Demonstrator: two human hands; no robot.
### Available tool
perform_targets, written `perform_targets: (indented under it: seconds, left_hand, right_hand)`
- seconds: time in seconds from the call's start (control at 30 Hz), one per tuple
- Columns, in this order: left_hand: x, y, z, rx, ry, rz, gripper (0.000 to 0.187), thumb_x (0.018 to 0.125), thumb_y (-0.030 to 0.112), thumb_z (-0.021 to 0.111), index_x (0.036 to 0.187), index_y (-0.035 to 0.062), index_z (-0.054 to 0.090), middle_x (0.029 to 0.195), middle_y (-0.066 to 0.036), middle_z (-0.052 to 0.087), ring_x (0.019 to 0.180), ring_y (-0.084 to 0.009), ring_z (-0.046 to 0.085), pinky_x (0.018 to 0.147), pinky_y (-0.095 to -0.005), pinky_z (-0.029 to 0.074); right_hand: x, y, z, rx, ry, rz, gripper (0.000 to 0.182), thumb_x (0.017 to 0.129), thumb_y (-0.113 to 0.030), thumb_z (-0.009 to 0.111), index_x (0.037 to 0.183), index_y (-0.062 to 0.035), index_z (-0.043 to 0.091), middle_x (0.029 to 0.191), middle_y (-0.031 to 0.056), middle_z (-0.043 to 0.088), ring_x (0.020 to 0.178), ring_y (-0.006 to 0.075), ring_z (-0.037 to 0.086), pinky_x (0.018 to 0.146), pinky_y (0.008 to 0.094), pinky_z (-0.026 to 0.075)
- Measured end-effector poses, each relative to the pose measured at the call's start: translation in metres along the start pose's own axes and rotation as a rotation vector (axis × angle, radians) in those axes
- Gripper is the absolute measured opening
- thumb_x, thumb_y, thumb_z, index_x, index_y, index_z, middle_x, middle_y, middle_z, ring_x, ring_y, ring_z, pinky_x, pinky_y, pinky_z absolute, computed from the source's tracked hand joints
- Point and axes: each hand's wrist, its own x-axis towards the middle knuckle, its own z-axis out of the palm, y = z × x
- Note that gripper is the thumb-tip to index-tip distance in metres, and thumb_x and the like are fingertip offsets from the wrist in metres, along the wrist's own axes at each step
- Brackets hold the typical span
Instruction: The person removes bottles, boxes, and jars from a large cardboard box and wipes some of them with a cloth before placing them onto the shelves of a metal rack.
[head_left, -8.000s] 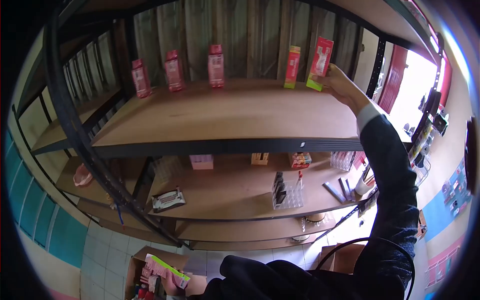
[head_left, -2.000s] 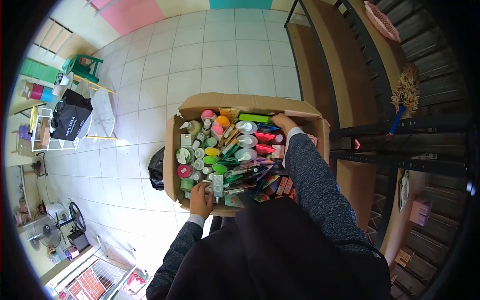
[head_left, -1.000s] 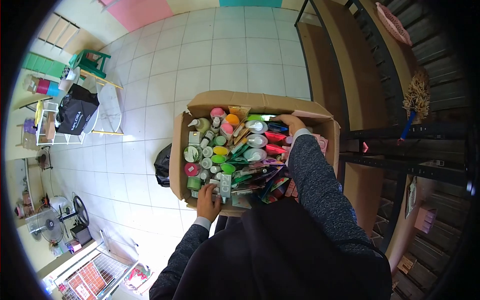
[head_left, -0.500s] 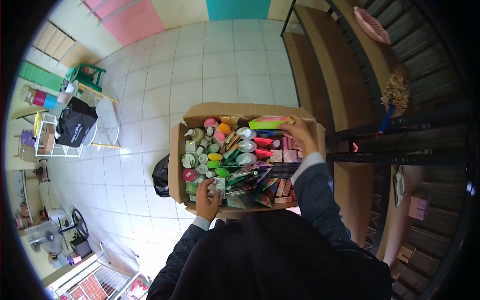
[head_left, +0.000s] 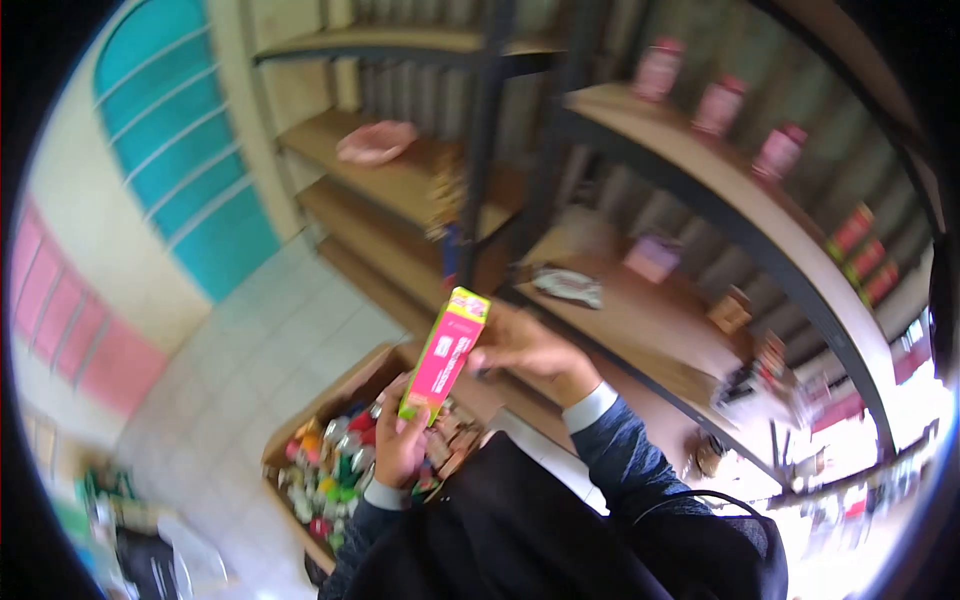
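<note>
A slim pink and lime-green carton (head_left: pixel 446 350) with white print is held up at a slant in front of me. My left hand (head_left: pixel 402 448) pinches its lower end. Higher up, my right hand (head_left: pixel 535 345) grips the carton's right side, thumb against the edge. Below both hands stands an open cardboard box (head_left: pixel 292 425) on the floor. It is packed with bottles, tubes and small packets, blurred and partly covered by my left hand and sleeve.
Wooden shelves on dark metal frames rise ahead and to the right. Three pink bottles (head_left: pixel 720 106) and several small cartons (head_left: pixel 868 255) stand on the upper right shelf. A pink basket (head_left: pixel 377 142) sits on the shelf ahead, and a purple box (head_left: pixel 652 257) lies lower right.
The pink and green carton has come up out of the cardboard box. My left hand has left the bottles and taken its lower end. The view has swung right toward the shelves.
</note>
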Motion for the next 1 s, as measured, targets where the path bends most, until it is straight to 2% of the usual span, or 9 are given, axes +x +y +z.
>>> perform_targets:
  seconds: [0.13,0.23,0.37,0.4,0.6,0.7,0.8,0.93,1.0]
  left_hand:
    - [0.02,-0.031,0.075,0.184,-0.196,0.111,0.029,0.083,0.006,0.056,0.109,0.0029,0.043,0.1,-0.008,0.055,0.09,-0.0141,0.055,0.077,-0.0265,0.044]
    - [0.017,-0.048,0.125,0.133,-0.295,-0.034,0.032,0.08,0.004,0.061,0.107,0.0025,0.044,0.099,-0.006,0.053,0.09,-0.0115,0.053,0.079,-0.0245,0.041]
    - [0.01,-0.082,0.17,0.282,-0.63,0.099,0.033,0.081,-0.002,0.053,0.112,0.0013,0.043,0.102,-0.008,0.052,0.095,-0.0147,0.051,0.085,-0.0272,0.04]
    - [0.007,-0.088,0.179,0.276,-0.664,0.094,0.033,0.081,-0.002,0.053,0.112,0.0013,0.043,0.102,-0.008,0.052,0.095,-0.0147,0.051,0.085,-0.0272,0.04]
    - [0.004,-0.12,0.205,0.328,-0.614,0.059,0.035,0.082,-0.001,0.053,0.115,0.0016,0.042,0.101,-0.009,0.053,0.089,-0.0144,0.053,0.082,-0.0262,0.042]
    - [-0.002,-0.135,0.215,0.391,-0.539,0.085,0.036,0.082,0.0,0.052,0.116,0.0015,0.041,0.098,-0.01,0.053,0.085,-0.0151,0.052,0.08,-0.027,0.043]
    - [-0.011,-0.149,0.232,0.449,-0.449,0.117,0.035,0.083,0.003,0.052,0.116,0.0021,0.041,0.097,-0.009,0.053,0.082,-0.0143,0.052,0.077,-0.026,0.042]
    - [-0.029,-0.169,0.266,0.497,-0.337,0.127,0.036,0.083,0.007,0.051,0.118,0.0034,0.04,0.095,-0.006,0.053,0.081,-0.0126,0.051,0.073,-0.0233,0.039]
    - [-0.037,-0.18,0.28,0.528,-0.309,0.174,0.035,0.085,0.013,0.051,0.118,0.005,0.041,0.094,-0.005,0.053,0.079,-0.0118,0.051,0.069,-0.0225,0.038]
  right_hand:
    - [-0.078,0.011,-0.001,-0.296,0.269,-0.094,0.044,0.077,-0.021,0.067,0.113,-0.002,0.049,0.103,0.0095,0.058,0.097,0.0155,0.054,0.085,0.0321,0.044]
    - [-0.134,-0.009,-0.004,-0.355,0.53,-0.097,0.033,0.079,-0.018,0.066,0.105,-0.002,0.054,0.099,0.0068,0.06,0.092,0.0141,0.056,0.081,0.0291,0.047]
    - [-0.221,-0.074,-0.027,-0.73,0.631,-0.062,0.035,0.075,-0.015,0.068,0.105,-0.0034,0.053,0.095,0.0072,0.062,0.086,0.0125,0.058,0.078,0.0306,0.048]
    - [-0.243,-0.085,-0.035,-0.597,0.741,-0.151,0.04,0.073,-0.013,0.071,0.106,-0.0036,0.05,0.095,0.0057,0.061,0.088,0.0129,0.058,0.078,0.0307,0.048]
    - [-0.415,-0.201,-0.11,-0.905,1.181,-0.246,0.039,0.075,-0.003,0.065,0.109,-0.0038,0.047,0.098,0.0046,0.06,0.088,0.0105,0.058,0.073,0.0257,0.051]
    - [-0.498,-0.252,-0.159,-0.927,1.284,-0.344,0.052,0.076,-0.012,0.067,0.12,-0.0061,0.04,0.098,0.0045,0.06,0.09,0.0123,0.058,0.071,0.0277,0.051]
    - [-0.566,-0.289,-0.21,-0.938,1.509,-0.2,0.065,0.077,-0.019,0.067,0.13,-0.0097,0.03,0.107,0.0118,0.056,0.093,0.0181,0.057,0.072,0.0313,0.05]
    - [-0.646,-0.307,-0.301,-0.94,1.493,-0.147,0.065,0.078,-0.019,0.066,0.131,-0.011,0.029,0.108,0.014,0.053,0.096,0.0208,0.056,0.072,0.0332,0.05]
    - [-0.669,-0.312,-0.336,-0.968,1.494,0.04,0.064,0.078,-0.018,0.066,0.13,-0.0126,0.029,0.105,0.013,0.054,0.098,0.0213,0.055,0.073,0.0334,0.05]
